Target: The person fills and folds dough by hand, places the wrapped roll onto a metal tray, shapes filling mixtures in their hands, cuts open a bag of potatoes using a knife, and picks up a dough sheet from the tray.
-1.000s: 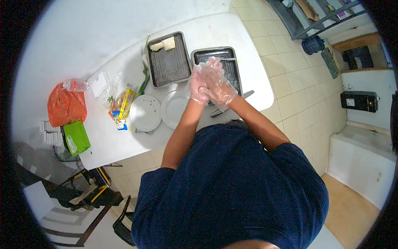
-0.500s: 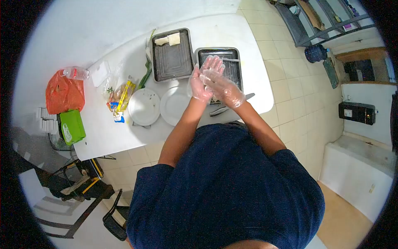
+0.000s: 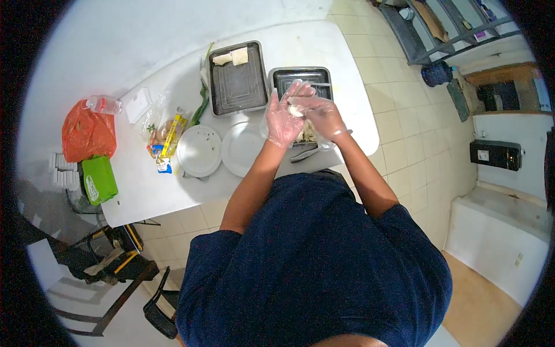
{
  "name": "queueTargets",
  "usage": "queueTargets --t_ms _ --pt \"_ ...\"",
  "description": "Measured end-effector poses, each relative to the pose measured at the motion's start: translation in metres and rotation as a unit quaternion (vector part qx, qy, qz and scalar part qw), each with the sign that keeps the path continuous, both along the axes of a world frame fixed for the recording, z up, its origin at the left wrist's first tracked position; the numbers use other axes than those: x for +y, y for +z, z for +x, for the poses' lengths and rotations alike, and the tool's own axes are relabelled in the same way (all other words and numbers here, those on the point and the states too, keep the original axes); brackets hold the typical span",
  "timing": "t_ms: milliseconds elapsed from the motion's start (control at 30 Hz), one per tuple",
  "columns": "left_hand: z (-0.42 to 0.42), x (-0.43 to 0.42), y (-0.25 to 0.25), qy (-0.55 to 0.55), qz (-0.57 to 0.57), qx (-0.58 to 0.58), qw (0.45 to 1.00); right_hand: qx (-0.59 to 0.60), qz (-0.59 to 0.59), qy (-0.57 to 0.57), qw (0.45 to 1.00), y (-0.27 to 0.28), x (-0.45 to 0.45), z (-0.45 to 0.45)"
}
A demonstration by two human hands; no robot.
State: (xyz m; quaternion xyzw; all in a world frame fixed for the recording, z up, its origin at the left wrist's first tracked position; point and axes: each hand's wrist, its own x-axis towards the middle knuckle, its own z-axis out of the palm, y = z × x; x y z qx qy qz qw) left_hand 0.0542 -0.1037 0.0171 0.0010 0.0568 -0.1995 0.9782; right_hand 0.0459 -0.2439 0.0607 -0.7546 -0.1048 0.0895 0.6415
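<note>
Both of my hands wear clear plastic gloves and meet above the right-hand tray. My left hand [image 3: 281,122] is palm up with its fingers stretched out. On its palm sits a small white lump [image 3: 296,110], soft-looking; its kind I cannot make out. My right hand [image 3: 325,120] reaches over from the right, its fingertips closed against that lump. Under them is a dark metal tray [image 3: 300,72], partly hidden, with pale shredded or crumbled food [image 3: 307,132] at its near end. A knife [image 3: 304,154] lies by the tray's near edge, partly covered by my right hand.
Another metal tray [image 3: 239,87] holds pale flat pieces [image 3: 239,56]. Two white plates [image 3: 199,151] stand nearer me, beside a green onion [image 3: 200,104] and food packets [image 3: 169,144]. An orange bag [image 3: 88,134], plastic bottle [image 3: 104,104] and green pack [image 3: 99,180] are at left.
My right hand has drawn back and curled from lying flat over my left palm, so the white lump now shows. The shredded food in the tray is more exposed.
</note>
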Motion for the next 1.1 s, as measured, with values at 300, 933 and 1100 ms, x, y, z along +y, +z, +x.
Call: queueTargets --t_ms 300,933,1100 --pt "-0.004 0.002 0.019 -0.008 0.032 -0.011 0.999 -0.264 -0.2 -0.015 0.943 -0.003 0.011 -0.011" --pt "-0.003 0.003 0.021 -0.02 -0.041 -0.053 0.998 -0.063 -0.088 0.006 0.994 0.024 0.01 -0.017" --pt "-0.005 -0.001 0.017 -0.006 -0.057 -0.036 0.998 -0.075 -0.107 -0.019 0.991 0.027 0.016 -0.019"
